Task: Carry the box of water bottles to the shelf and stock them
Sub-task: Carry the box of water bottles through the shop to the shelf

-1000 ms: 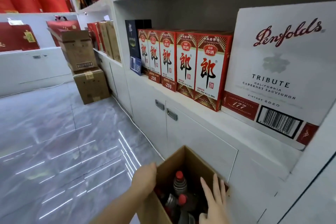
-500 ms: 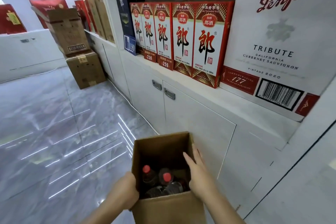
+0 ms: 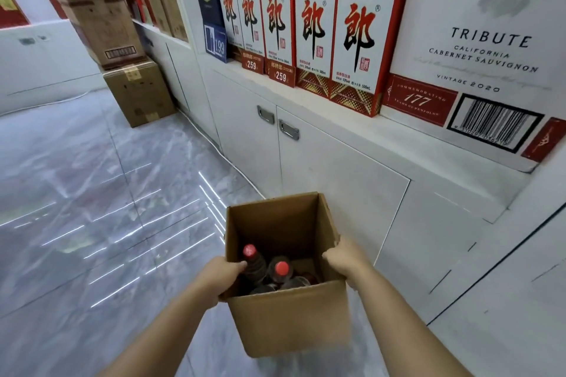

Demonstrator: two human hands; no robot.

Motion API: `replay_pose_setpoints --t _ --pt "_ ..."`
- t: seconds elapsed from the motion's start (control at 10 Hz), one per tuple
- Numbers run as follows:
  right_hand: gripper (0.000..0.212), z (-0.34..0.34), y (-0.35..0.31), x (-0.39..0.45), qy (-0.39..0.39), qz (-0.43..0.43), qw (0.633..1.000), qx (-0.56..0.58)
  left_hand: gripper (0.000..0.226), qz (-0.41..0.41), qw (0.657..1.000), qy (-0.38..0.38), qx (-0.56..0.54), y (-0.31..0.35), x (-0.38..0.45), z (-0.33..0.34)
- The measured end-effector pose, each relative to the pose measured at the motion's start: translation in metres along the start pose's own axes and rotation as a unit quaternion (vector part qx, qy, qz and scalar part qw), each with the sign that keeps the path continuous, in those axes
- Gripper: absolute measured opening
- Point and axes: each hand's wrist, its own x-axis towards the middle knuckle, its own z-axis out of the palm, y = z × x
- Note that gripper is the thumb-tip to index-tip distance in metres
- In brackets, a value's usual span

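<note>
I hold the open cardboard box (image 3: 291,318) in front of me, above the grey marble floor (image 3: 92,193) and near the white cabinet doors (image 3: 337,180). My left hand (image 3: 222,278) has its grip pinched on the box's left rim, fingers curled over the edge; the fingertips go inside and I cannot see them. My right hand (image 3: 344,259) has its grip clamped on the right rim the same way, with the thumb side hidden behind the wall of the box.

Inside, two red-capped bottles (image 3: 281,269) stand out, one by the left wall and one nearer the middle. Below them is a dark jumble of clear plastic; how many more bottles lie there I cannot tell. The box's bottom edge is blurred.

Above the cabinets, the shelf (image 3: 352,128) carries red-and-white liquor cartons (image 3: 356,34) and a big white wine case (image 3: 484,49), whose top and right side are cut off by the frame. Two brown cartons (image 3: 122,61) are stacked on the floor further along, smeared by motion.
</note>
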Motion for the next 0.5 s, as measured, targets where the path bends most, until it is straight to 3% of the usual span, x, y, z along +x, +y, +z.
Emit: replay_pose_setpoints --t 0.5 --pt "0.027 -0.019 0.024 -0.078 0.019 -0.037 0.997 -0.072 0.025 0.009 0.998 -0.036 -0.051 -0.034 -0.035 -0.006"
